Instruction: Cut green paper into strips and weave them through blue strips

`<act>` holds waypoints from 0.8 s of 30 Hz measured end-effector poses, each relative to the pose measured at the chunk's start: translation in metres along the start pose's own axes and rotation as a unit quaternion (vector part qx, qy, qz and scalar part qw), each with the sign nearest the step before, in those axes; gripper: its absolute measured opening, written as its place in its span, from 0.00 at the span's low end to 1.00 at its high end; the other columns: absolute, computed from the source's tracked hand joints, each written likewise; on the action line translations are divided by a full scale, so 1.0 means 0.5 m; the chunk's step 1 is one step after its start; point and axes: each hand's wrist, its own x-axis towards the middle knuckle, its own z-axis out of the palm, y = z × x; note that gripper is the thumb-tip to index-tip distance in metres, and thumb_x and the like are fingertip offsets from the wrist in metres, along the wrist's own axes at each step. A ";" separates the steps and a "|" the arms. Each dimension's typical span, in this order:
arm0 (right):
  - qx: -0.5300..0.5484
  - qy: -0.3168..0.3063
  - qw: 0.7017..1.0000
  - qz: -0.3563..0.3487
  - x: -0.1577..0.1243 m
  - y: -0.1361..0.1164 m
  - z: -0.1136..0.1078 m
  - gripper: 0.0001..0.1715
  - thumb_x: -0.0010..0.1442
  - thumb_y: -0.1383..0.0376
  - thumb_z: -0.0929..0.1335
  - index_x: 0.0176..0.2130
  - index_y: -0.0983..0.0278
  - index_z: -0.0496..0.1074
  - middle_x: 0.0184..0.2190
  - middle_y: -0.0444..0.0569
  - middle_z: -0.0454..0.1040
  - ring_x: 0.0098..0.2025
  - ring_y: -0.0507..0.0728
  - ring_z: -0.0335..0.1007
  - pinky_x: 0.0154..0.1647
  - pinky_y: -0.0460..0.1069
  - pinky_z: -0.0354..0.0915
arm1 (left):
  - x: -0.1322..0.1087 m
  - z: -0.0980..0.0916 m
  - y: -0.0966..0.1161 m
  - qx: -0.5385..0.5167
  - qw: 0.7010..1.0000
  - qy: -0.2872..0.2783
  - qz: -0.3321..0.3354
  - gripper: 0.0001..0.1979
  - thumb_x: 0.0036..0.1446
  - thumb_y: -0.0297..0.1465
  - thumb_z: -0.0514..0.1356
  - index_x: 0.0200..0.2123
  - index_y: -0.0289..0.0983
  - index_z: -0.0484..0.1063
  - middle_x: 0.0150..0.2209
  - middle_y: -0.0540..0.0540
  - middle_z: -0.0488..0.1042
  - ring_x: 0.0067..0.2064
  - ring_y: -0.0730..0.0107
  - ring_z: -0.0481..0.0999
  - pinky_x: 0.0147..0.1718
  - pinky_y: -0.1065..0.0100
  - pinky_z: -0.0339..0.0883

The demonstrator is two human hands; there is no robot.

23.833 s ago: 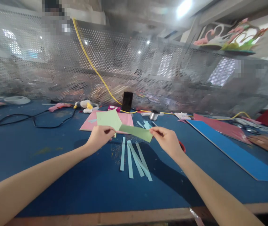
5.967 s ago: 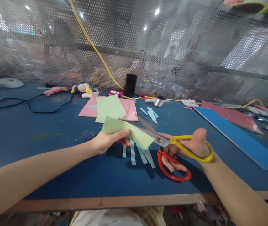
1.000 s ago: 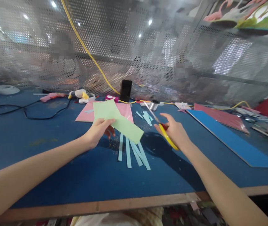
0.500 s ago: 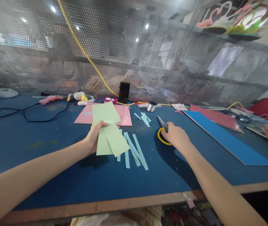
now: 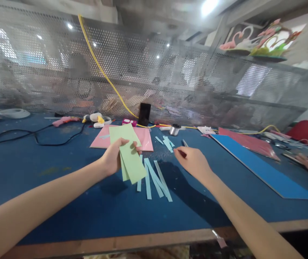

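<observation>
My left hand (image 5: 114, 158) grips a stack of pale green paper sheets (image 5: 129, 157), fanned slightly and held above the loose strips. Below them lie several pale blue paper strips (image 5: 154, 181) on the blue tabletop (image 5: 62, 187). My right hand (image 5: 194, 162) hangs a little to the right of them, fingers loosely together and nothing visible in them. A small metal scissor tip (image 5: 184, 143) pokes out just beyond its fingertips. The rest of those scissors is hidden under the hand.
A pink sheet (image 5: 144, 139) lies behind the green paper. Along the back stand a black phone (image 5: 144, 114), a wire spool (image 5: 174, 130) and a pink glue gun (image 5: 64, 122). A blue board (image 5: 259, 169) lies at right, near a co-worker's hand (image 5: 306, 162). Perforated metal mesh (image 5: 170, 72) closes the back.
The green sheets have swung into a narrower, more upright stack in my left hand. My right hand has moved left, and the yellow scissor handles no longer show.
</observation>
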 end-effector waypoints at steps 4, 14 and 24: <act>-0.010 0.006 0.997 -0.078 -0.008 -0.046 -0.011 0.20 0.66 0.57 0.61 0.30 0.61 0.75 0.25 0.46 0.76 0.28 0.56 0.72 0.26 0.48 0.51 | -0.004 0.007 0.039 0.075 0.986 -0.010 0.151 0.05 0.52 0.30 0.59 0.31 0.37 0.64 0.25 0.52 0.65 0.24 0.75 0.66 0.24 0.72 0.64; 0.007 0.012 0.993 -0.121 0.015 -0.075 0.031 0.23 0.67 0.58 0.59 0.24 0.62 0.67 0.19 0.45 0.68 0.23 0.54 0.62 0.27 0.48 0.45 | -0.007 -0.034 -0.038 0.308 0.898 -0.145 0.279 0.20 0.57 0.29 0.63 0.50 0.40 0.62 0.36 0.49 0.69 0.38 0.69 0.70 0.37 0.68 0.63; 0.108 0.009 0.990 -0.092 0.012 -0.021 0.054 0.26 0.66 0.55 0.59 0.20 0.61 0.54 0.16 0.41 0.55 0.21 0.51 0.48 0.26 0.48 0.43 | 0.015 -0.023 -0.042 0.344 0.899 -0.149 0.226 0.13 0.57 0.33 0.64 0.44 0.38 0.68 0.33 0.51 0.65 0.33 0.71 0.67 0.34 0.68 0.62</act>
